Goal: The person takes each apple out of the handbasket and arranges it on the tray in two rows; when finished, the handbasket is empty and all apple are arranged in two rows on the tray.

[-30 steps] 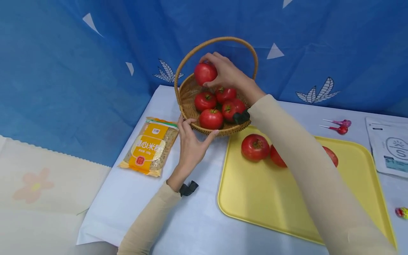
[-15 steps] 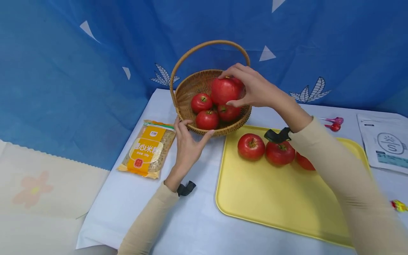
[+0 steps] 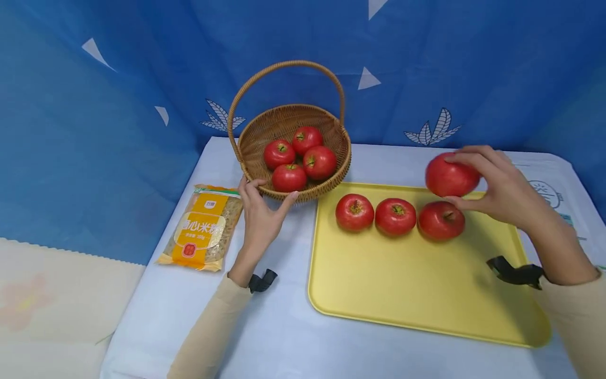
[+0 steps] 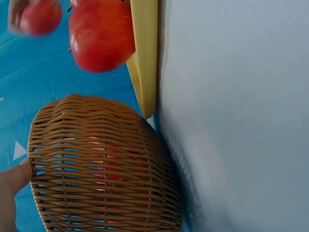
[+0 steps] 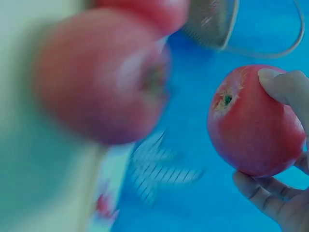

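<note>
At the back of the table stands a wicker basket (image 3: 284,117) with a tall hoop handle, holding several red apples (image 3: 289,178). My left hand (image 3: 261,218) grips its front rim; in the left wrist view the thumb (image 4: 18,176) presses on the rim. My right hand (image 3: 504,192) pinches another red apple (image 3: 448,176) between thumb and fingers, over the back right of a yellow tray (image 3: 402,284). The right wrist view shows this held apple (image 5: 256,130) with its pitted end facing left. Three apples (image 3: 395,216) lie in a row along the tray's back side.
A yellow-labelled food packet (image 3: 201,229) lies left of the basket. Behind the right hand a white pouch (image 3: 544,192) is partly covered. A blue curtain (image 3: 303,31) hangs right behind the table.
My right hand has taken an apple out of the basket and carried it right, over the tray. The left hand stays on the rim. The view has shifted to the right.
</note>
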### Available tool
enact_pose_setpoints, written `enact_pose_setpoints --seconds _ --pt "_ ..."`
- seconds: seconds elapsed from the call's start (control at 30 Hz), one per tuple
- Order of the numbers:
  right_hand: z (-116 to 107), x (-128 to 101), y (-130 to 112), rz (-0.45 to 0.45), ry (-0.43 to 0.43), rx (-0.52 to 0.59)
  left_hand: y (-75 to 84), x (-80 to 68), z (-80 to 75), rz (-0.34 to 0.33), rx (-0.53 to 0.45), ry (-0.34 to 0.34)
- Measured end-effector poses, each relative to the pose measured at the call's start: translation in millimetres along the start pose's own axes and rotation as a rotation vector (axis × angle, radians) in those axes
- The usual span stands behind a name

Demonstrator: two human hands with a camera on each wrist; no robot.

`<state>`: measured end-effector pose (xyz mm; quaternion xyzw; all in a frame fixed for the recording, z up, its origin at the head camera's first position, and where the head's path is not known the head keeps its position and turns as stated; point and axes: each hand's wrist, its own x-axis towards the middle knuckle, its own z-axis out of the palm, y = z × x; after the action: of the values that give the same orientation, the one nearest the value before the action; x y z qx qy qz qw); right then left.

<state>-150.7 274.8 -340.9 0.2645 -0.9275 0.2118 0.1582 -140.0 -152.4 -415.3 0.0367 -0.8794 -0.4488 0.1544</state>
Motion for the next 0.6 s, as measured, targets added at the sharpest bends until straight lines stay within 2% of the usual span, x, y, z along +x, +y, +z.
enact_pose_setpoints --seconds 0.17,0.3,0.43,0.6 --pt "1 -60 21 0.178 -0.035 -0.075 -0.7 -0.1 -4.6 -0.021 0.002 -0.003" --pt "10 -94 32 0.258 -0.056 -0.099 0.0 0.2 -6.3 -0.025 -0.001 -0.001" --pt "21 -111 37 0.296 -0.070 -0.092 0.3 0.7 -5.5 -0.021 0.003 0.001" --pt "28 -115 34 0.313 -0.106 -0.108 0.7 -0.1 -3.3 -0.023 0.002 -0.008"
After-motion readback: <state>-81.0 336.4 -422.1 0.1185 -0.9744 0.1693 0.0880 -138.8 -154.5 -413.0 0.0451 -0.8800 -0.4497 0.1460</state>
